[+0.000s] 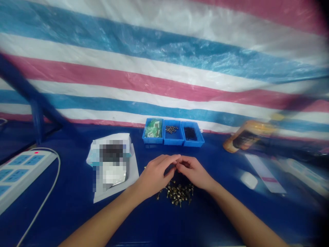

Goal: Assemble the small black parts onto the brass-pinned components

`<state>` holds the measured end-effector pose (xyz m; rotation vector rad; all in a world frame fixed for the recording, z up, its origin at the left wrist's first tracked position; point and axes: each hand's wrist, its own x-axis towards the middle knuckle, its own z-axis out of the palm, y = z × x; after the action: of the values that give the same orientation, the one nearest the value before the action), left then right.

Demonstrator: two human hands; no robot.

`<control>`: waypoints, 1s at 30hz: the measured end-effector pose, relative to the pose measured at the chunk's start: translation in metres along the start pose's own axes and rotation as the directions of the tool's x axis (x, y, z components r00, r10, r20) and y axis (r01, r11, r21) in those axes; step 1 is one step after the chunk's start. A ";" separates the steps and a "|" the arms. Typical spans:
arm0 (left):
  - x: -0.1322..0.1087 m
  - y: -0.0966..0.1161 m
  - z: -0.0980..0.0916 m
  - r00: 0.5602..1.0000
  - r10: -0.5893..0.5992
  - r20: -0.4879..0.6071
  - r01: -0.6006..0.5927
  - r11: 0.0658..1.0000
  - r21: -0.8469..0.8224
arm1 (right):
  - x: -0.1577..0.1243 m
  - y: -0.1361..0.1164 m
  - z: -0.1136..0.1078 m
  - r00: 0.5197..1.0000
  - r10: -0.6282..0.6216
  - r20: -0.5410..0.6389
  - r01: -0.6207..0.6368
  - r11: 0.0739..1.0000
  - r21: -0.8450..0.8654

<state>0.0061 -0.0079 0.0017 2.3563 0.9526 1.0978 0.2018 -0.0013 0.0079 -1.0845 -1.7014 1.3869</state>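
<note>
My left hand (157, 173) and my right hand (193, 171) meet at the fingertips over the middle of the blue table. Both are closed in a pinch, and whatever lies between the fingers is too small or hidden to make out. Just below them on the table is a loose pile of small brass-coloured metal parts (179, 195), partly covered by the hands. Beyond my fingers stand three blue bins side by side: the left bin (153, 140) with green-and-white packets, the middle bin (173, 140) with small metal pieces, the right bin (193, 143) with dark thin pieces.
At left are a white power strip (46, 160) with its cable and a white paper sheet (134, 171) under a partly pixelated package. A blurred bottle (246, 135), white case (249, 180) and pale flat box (266, 173) lie at right. Striped sheeting (164, 82) hangs behind.
</note>
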 end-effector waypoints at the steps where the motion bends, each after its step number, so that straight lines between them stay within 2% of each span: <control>1: 0.000 -0.001 0.000 1.000 -0.001 -0.008 0.001 1.000 0.007 | 0.000 0.000 0.000 1.000 0.001 0.004 -0.001 1.000 0.007; 11: -0.001 -0.005 0.001 0.990 0.062 -0.125 -0.063 0.998 -0.007 | 0.000 -0.003 0.001 1.000 0.017 0.015 -0.018 0.997 0.075; 16: 0.000 0.000 0.000 0.982 -0.089 -0.167 0.092 0.996 0.013 | -0.001 -0.008 -0.001 0.999 0.004 -0.045 -0.003 0.999 0.041; 19: -0.001 -0.001 0.000 0.982 -0.141 -0.124 0.146 0.989 0.028 | -0.003 -0.007 -0.002 0.997 -0.020 -0.073 0.021 1.000 0.019; 23: -0.003 -0.002 0.001 0.994 -0.110 -0.021 0.111 0.990 0.086 | -0.005 -0.004 0.001 0.994 -0.081 -0.071 0.072 0.991 -0.113; 30: -0.001 -0.003 0.002 0.998 -0.032 -0.045 0.035 0.997 0.066 | -0.005 -0.009 0.001 0.986 -0.156 -0.058 0.134 0.950 -0.281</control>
<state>0.0056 -0.0064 -0.0021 2.3691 1.0557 1.1264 0.2017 -0.0074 0.0169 -1.1221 -1.9140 1.0217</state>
